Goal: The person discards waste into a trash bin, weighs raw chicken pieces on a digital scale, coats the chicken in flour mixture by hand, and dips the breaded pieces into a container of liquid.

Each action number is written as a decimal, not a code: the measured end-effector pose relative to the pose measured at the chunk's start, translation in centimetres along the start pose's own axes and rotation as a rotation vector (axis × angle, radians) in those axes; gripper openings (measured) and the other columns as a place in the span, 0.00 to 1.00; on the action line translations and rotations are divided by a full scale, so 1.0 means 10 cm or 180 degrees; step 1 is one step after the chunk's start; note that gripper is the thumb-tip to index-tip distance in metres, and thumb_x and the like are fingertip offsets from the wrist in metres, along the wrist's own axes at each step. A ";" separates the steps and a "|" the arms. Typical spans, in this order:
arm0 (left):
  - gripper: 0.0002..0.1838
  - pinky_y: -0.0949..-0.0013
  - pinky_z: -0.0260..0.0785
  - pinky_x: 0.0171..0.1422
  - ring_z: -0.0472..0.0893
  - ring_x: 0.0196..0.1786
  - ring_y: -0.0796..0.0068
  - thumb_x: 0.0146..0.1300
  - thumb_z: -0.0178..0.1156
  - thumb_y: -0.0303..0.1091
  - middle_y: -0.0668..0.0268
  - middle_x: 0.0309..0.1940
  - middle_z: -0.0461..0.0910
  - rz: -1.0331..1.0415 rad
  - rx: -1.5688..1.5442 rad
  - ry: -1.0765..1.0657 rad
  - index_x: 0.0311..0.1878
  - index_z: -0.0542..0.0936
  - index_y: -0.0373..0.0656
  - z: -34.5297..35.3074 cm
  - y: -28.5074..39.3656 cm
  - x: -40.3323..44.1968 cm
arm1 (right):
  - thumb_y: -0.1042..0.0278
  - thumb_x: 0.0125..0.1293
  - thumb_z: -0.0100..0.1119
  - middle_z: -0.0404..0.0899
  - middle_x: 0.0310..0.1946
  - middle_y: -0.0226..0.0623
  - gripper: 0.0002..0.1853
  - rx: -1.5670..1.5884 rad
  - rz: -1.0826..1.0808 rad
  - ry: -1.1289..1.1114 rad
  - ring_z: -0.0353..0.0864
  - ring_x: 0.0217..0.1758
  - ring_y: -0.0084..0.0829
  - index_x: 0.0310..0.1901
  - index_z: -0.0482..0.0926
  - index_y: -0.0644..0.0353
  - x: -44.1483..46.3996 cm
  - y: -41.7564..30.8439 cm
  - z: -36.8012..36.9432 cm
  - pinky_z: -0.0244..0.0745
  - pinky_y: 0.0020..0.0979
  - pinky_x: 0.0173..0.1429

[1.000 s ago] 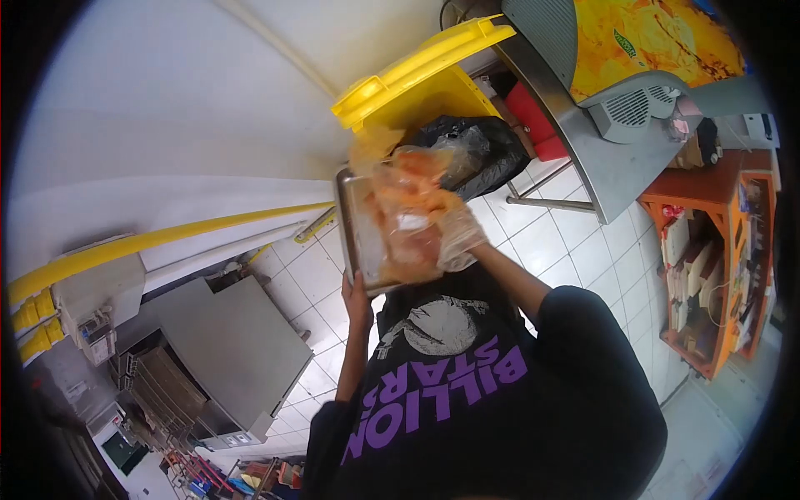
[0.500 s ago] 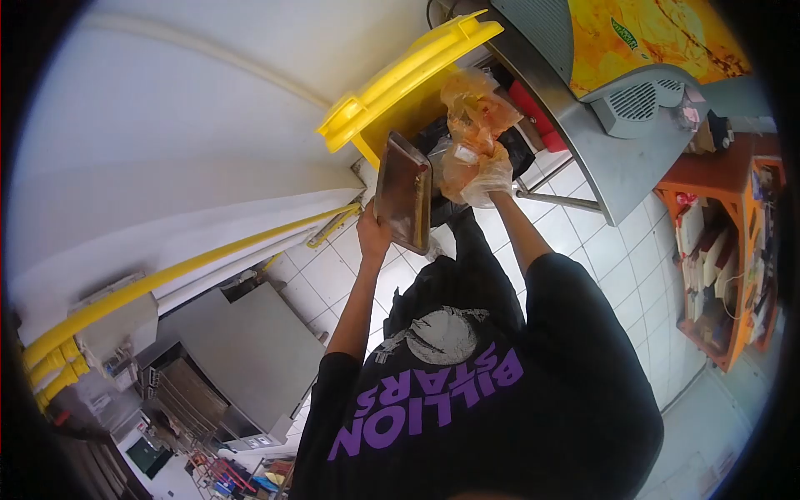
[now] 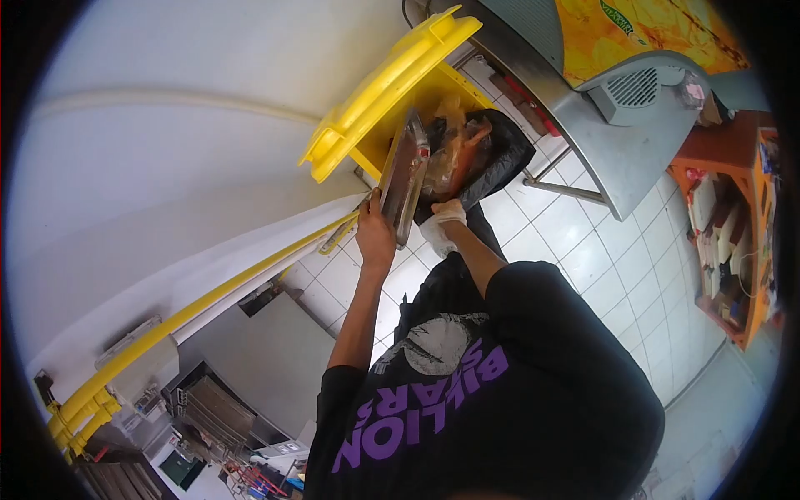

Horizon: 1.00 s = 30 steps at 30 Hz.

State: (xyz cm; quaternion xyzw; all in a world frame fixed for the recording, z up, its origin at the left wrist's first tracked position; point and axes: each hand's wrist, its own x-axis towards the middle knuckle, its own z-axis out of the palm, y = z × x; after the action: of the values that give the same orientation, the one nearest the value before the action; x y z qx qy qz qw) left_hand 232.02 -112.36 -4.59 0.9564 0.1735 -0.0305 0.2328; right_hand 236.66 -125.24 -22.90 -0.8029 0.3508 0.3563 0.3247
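Note:
My left hand [image 3: 376,235] grips the near end of a shallow metal tray [image 3: 407,179], held tilted on its side over a yellow bin [image 3: 382,158]. A black bin liner [image 3: 510,154] lines the bin and folds over its rim. Inside lies a crumpled clear plastic bag [image 3: 458,158] with orange stains. My right hand [image 3: 448,218], in a thin clear plastic glove, is at the liner's near edge, just right of the tray's lower end. Its fingers look curled closed, and what they hold, if anything, is hidden.
The bin's yellow lid [image 3: 392,87] stands raised against the white wall. To the right is a metal table [image 3: 575,125] with a grey machine [image 3: 637,87] on it. An orange shelf [image 3: 733,225] holds papers. A yellow pipe [image 3: 208,296] runs along the left wall above a white tiled floor [image 3: 550,233].
The stained plastic bag has left my right hand and now lies in the bin. My right hand has moved down and left toward the tray's lower end. The tray has turned more edge-on.

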 end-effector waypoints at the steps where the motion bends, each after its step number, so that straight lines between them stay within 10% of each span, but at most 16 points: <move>1: 0.30 0.52 0.69 0.48 0.75 0.44 0.44 0.52 0.47 0.16 0.45 0.44 0.72 -0.0004 0.0011 -0.0007 0.62 0.65 0.38 -0.03 0.01 0.01 | 0.54 0.55 0.62 0.78 0.45 0.50 0.21 -0.0372 -0.0323 -0.0487 0.78 0.52 0.47 0.50 0.76 0.51 0.01 0.04 0.05 0.74 0.40 0.53; 4: 0.30 0.53 0.70 0.48 0.75 0.44 0.45 0.52 0.48 0.16 0.45 0.45 0.72 0.0032 0.0035 -0.0022 0.62 0.65 0.39 -0.05 0.04 -0.01 | 0.54 0.52 0.64 0.79 0.44 0.48 0.23 -0.1616 -0.1719 -0.0888 0.78 0.52 0.44 0.47 0.79 0.58 0.54 0.43 0.57 0.74 0.37 0.54; 13: 0.33 0.55 0.73 0.47 0.72 0.50 0.49 0.53 0.49 0.17 0.52 0.49 0.70 0.0513 0.0715 -0.0033 0.65 0.62 0.42 -0.04 0.07 -0.17 | 0.71 0.59 0.56 0.73 0.21 0.31 0.08 0.2233 -0.1524 -0.0301 0.72 0.19 0.26 0.40 0.74 0.59 0.79 0.33 -0.06 0.65 0.26 0.22; 17: 0.35 0.55 0.70 0.50 0.71 0.51 0.50 0.52 0.48 0.16 0.51 0.52 0.69 0.0802 0.0558 0.0168 0.67 0.61 0.43 -0.09 0.05 -0.25 | 0.69 0.62 0.53 0.75 0.26 0.31 0.08 0.2417 -0.1638 -0.0361 0.74 0.25 0.25 0.42 0.74 0.59 0.82 0.17 -0.25 0.68 0.26 0.24; 19: 0.35 0.55 0.68 0.52 0.71 0.51 0.51 0.52 0.48 0.15 0.51 0.53 0.69 0.0800 0.0505 0.0168 0.67 0.60 0.43 -0.13 0.03 -0.29 | 0.64 0.67 0.47 0.77 0.35 0.30 0.11 -0.0649 -0.3423 0.1707 0.77 0.35 0.27 0.44 0.75 0.59 0.91 0.17 -0.27 0.73 0.28 0.32; 20: 0.35 0.54 0.68 0.52 0.71 0.51 0.50 0.52 0.48 0.15 0.50 0.53 0.69 0.0833 0.0502 0.0212 0.67 0.59 0.43 -0.12 0.00 -0.31 | 0.64 0.67 0.47 0.77 0.35 0.30 0.11 -0.0636 -0.3437 0.1718 0.77 0.35 0.27 0.44 0.75 0.59 0.68 0.07 -0.44 0.73 0.28 0.32; 23: 0.35 0.55 0.67 0.54 0.72 0.50 0.48 0.52 0.48 0.15 0.48 0.52 0.69 0.0707 0.0358 0.0307 0.67 0.59 0.42 -0.15 -0.04 -0.37 | 0.57 0.70 0.41 0.78 0.43 0.29 0.17 -0.0613 -0.2781 0.0773 0.77 0.46 0.31 0.48 0.75 0.59 -0.14 -0.25 -0.97 0.73 0.31 0.46; 26: 0.34 0.57 0.67 0.55 0.72 0.50 0.46 0.51 0.47 0.15 0.45 0.50 0.70 0.0196 -0.0170 0.0299 0.66 0.61 0.40 -0.15 -0.19 -0.51 | 0.51 0.71 0.37 0.72 0.56 0.36 0.22 0.1464 -0.2049 -0.0795 0.71 0.58 0.37 0.58 0.68 0.58 -0.21 -0.26 -1.01 0.65 0.37 0.61; 28: 0.33 0.58 0.66 0.56 0.73 0.50 0.44 0.51 0.46 0.15 0.43 0.49 0.71 -0.0154 -0.0575 0.0327 0.65 0.62 0.39 -0.05 -0.43 -0.60 | 0.43 0.70 0.35 0.58 0.67 0.39 0.30 0.4054 -0.0310 -0.2795 0.59 0.69 0.36 0.66 0.56 0.55 -0.55 -0.40 -1.29 0.56 0.43 0.67; 30: 0.30 0.63 0.68 0.53 0.77 0.44 0.51 0.50 0.46 0.16 0.44 0.45 0.74 -0.0076 -0.1292 0.0709 0.61 0.66 0.32 0.15 -0.74 -0.77 | 0.38 0.68 0.33 0.47 0.71 0.43 0.36 0.3986 -0.0523 -0.2958 0.48 0.73 0.40 0.69 0.48 0.54 -0.71 -0.40 -1.34 0.50 0.50 0.69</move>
State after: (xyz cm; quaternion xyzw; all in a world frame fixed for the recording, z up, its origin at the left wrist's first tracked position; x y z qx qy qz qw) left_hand 222.26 -109.34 -8.12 0.8853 0.2120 0.1080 0.3995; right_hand 240.92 -131.09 -8.97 -0.2624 0.2541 0.3665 0.8557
